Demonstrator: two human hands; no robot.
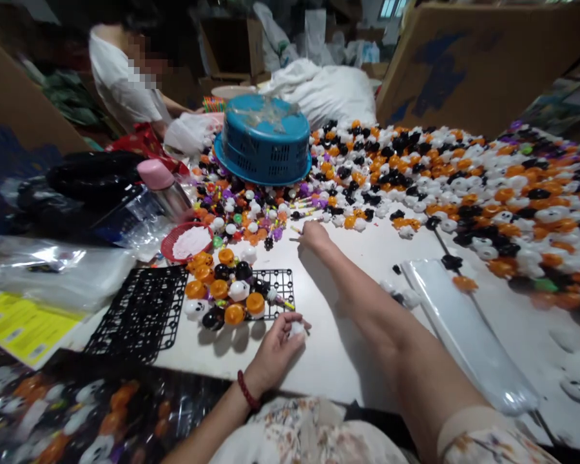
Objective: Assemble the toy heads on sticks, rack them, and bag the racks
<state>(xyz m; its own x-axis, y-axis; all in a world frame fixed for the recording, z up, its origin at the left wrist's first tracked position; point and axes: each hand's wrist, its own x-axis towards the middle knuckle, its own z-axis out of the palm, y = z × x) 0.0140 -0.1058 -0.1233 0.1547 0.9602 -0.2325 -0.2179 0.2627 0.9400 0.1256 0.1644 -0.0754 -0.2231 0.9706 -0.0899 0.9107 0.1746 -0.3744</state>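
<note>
Fingers (290, 316) curl inward on both hands. Heads (239, 291) crowd the grid (287, 281), seemingly well filled but sparser at its right end; your left hand (276, 345), low beside it, pinches a white piece (296, 330); your right hand (315, 236), arm outstretched, pinches a stick (296, 229); farther right, a loose heap (439, 161) looks unused.

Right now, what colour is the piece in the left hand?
White; the piece shows best in the head view, partly hidden.

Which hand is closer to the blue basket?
Right: the right hand is on the near side of the blue basket, apart from it; the left hand is farther back, beside a black grid.
</note>
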